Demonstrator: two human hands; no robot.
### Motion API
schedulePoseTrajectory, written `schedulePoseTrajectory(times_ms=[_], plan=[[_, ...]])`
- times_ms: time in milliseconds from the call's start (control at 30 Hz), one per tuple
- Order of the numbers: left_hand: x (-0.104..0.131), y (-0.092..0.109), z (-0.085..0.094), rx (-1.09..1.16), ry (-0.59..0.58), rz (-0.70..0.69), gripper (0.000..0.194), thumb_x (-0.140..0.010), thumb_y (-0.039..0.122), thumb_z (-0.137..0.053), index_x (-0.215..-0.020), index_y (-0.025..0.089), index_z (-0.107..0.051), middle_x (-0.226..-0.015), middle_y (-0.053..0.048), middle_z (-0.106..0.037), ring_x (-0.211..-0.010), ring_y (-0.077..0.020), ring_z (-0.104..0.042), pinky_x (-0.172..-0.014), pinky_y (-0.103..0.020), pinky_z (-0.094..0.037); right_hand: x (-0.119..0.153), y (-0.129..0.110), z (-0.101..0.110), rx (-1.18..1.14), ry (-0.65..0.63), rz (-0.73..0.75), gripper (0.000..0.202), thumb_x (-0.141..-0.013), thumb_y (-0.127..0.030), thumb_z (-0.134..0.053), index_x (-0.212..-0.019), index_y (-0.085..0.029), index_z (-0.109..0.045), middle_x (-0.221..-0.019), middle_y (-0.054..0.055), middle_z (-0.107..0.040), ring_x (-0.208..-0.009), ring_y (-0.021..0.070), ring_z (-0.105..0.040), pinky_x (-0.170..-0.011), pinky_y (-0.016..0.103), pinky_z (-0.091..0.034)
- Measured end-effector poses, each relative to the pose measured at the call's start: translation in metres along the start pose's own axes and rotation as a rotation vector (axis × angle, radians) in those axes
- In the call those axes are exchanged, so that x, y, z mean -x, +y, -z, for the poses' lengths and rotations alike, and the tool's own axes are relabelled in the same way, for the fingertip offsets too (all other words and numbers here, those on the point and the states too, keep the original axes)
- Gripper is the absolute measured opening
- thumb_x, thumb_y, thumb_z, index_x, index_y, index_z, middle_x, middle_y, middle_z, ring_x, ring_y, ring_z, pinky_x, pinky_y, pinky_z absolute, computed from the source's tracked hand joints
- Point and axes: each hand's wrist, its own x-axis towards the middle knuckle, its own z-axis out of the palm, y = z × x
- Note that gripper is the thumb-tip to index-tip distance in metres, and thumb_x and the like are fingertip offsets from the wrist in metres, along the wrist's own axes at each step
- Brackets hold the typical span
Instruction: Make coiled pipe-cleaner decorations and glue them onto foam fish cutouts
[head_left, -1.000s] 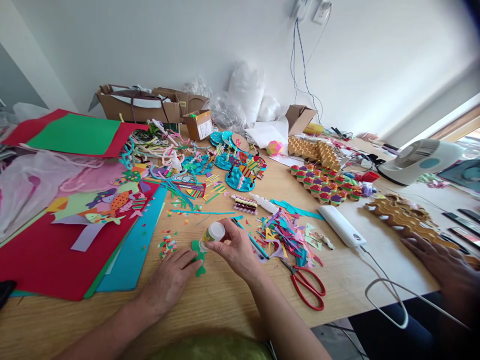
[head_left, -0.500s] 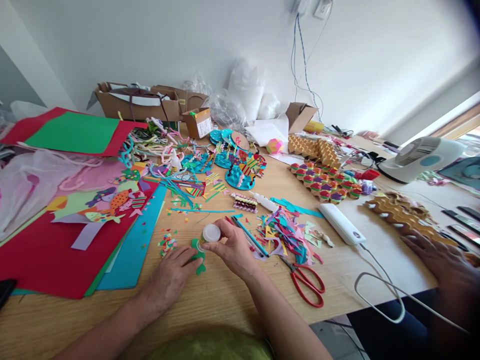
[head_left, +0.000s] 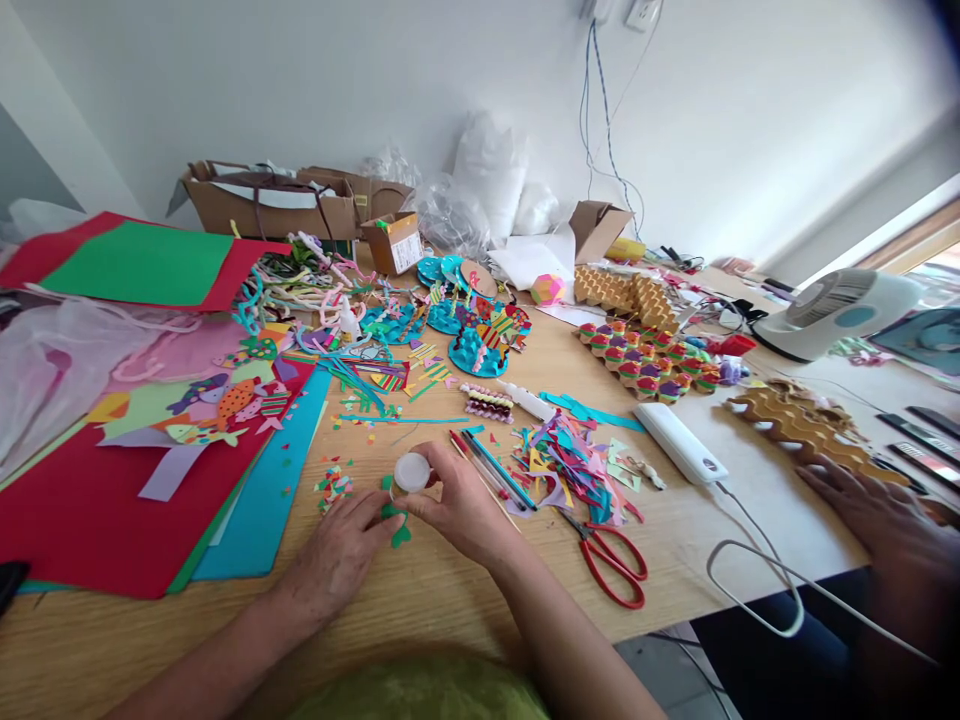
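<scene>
A short tube with a round white end, like a glue stick, stands between the thumb and fingers of my right hand. Its lower end is over a green paper cutout, partly hidden. My left hand holds this cutout down on the table with its fingertips, thumb drawn in beside them. Small coloured paper bits lie just beyond my left fingers. Several pens lie right of my right hand, and red-handled scissors rest near the front edge.
Coloured paper sheets and paper fish cover the left side. Paper scraps, a white power bank with a cable and painted egg cartons lie to the right. Another person's hand rests at far right.
The white-ended tube in my right hand has shifted slightly left and down and tilts a little differently. My left hand stays on the green cutout. The view has shifted slightly.
</scene>
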Motion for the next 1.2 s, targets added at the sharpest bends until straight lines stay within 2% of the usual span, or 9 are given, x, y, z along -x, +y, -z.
schedulePoseTrajectory(times_ms=[133, 233, 300, 433, 567, 733, 900, 1067, 1200], plan=[[-0.001, 0.0, 0.001, -0.021, 0.009, -0.016, 0.031, -0.087, 0.014, -0.039, -0.102, 0.025, -0.063, -0.113, -0.005, -0.059, -0.105, -0.0209, -0.05, -0.088, -0.04, -0.043, 0.001, -0.005, 0.0, -0.022, -0.044, -0.02, 0.027, -0.071, -0.022, -0.065, -0.095, -0.023, -0.053, -0.086, 0.001, -0.057, -0.077, 0.015, -0.051, -0.065, 0.026, -0.043], [0.0, -0.001, -0.001, -0.05, 0.028, -0.04, 0.029, -0.087, 0.015, -0.04, -0.101, 0.024, -0.063, -0.111, -0.006, -0.059, -0.103, -0.0211, -0.05, -0.086, -0.04, -0.044, 0.0, -0.003, 0.0, -0.045, -0.05, -0.024, 0.024, -0.07, -0.02, -0.064, -0.092, -0.021, -0.054, -0.085, 0.001, -0.056, -0.078, 0.0149, -0.051, -0.064, 0.025, -0.042], [0.001, -0.002, -0.002, -0.074, 0.047, -0.046, 0.03, -0.087, 0.014, -0.04, -0.102, 0.024, -0.063, -0.111, -0.006, -0.059, -0.103, -0.0213, -0.051, -0.086, -0.04, -0.044, -0.001, 0.003, 0.0, -0.093, -0.018, -0.036, 0.02, -0.069, -0.022, -0.065, -0.086, -0.021, -0.054, -0.08, 0.0, -0.055, -0.075, 0.014, -0.05, -0.063, 0.024, -0.042], [0.004, -0.002, -0.005, -0.089, 0.068, -0.012, 0.034, -0.086, 0.009, -0.038, -0.103, 0.026, -0.063, -0.113, -0.006, -0.059, -0.105, -0.0213, -0.051, -0.089, -0.042, -0.043, -0.002, 0.021, 0.0, -0.295, 0.133, -0.117, 0.023, -0.068, -0.03, -0.068, -0.082, -0.02, -0.053, -0.076, -0.002, -0.053, -0.068, 0.0119, -0.05, -0.061, 0.023, -0.041], [0.004, -0.001, -0.004, -0.105, 0.045, 0.004, 0.033, -0.086, 0.01, -0.039, -0.103, 0.026, -0.063, -0.114, -0.005, -0.059, -0.106, -0.0212, -0.05, -0.09, -0.042, -0.042, 0.0, 0.034, -0.003, -0.455, 0.102, -0.166, 0.028, -0.067, -0.036, -0.069, -0.082, -0.02, -0.051, -0.072, -0.003, -0.05, -0.064, 0.0111, -0.048, -0.057, 0.022, -0.041], [0.002, 0.001, -0.001, -0.102, 0.062, -0.017, 0.033, -0.088, 0.011, -0.036, -0.102, 0.025, -0.063, -0.11, -0.005, -0.059, -0.105, -0.0201, -0.05, -0.088, -0.038, -0.044, 0.003, 0.035, -0.006, -0.275, 0.105, -0.134, 0.027, -0.066, -0.035, -0.07, -0.081, -0.019, -0.054, -0.07, -0.003, -0.051, -0.062, 0.0111, -0.047, -0.056, 0.022, -0.039], [0.001, 0.0, -0.001, -0.067, 0.076, -0.027, 0.032, -0.089, 0.013, -0.036, -0.101, 0.025, -0.064, -0.109, -0.006, -0.06, -0.103, -0.0207, -0.051, -0.086, -0.039, -0.044, 0.002, 0.02, -0.001, -0.084, 0.065, -0.082, 0.023, -0.069, -0.034, -0.068, -0.081, -0.019, -0.056, -0.07, -0.002, -0.056, -0.064, 0.0127, -0.049, -0.058, 0.023, -0.037], [0.003, -0.003, -0.006, -0.067, 0.079, -0.031, 0.033, -0.088, 0.013, -0.035, -0.101, 0.025, -0.063, -0.113, -0.006, -0.059, -0.104, -0.0209, -0.051, -0.088, -0.041, -0.043, -0.001, 0.011, 0.002, -0.05, 0.12, -0.006, 0.019, -0.069, -0.033, -0.068, -0.077, -0.019, -0.056, -0.071, -0.002, -0.057, -0.067, 0.0136, -0.051, -0.061, 0.023, -0.038], [0.003, -0.003, -0.004, -0.08, 0.08, -0.055, 0.033, -0.087, 0.011, -0.036, -0.101, 0.023, -0.063, -0.112, -0.008, -0.059, -0.104, -0.0222, -0.051, -0.086, -0.041, -0.044, -0.001, 0.011, 0.001, -0.032, 0.095, -0.013, 0.021, -0.069, -0.034, -0.068, -0.072, -0.019, -0.054, -0.067, -0.003, -0.054, -0.064, 0.0131, -0.049, -0.058, 0.022, -0.035]])
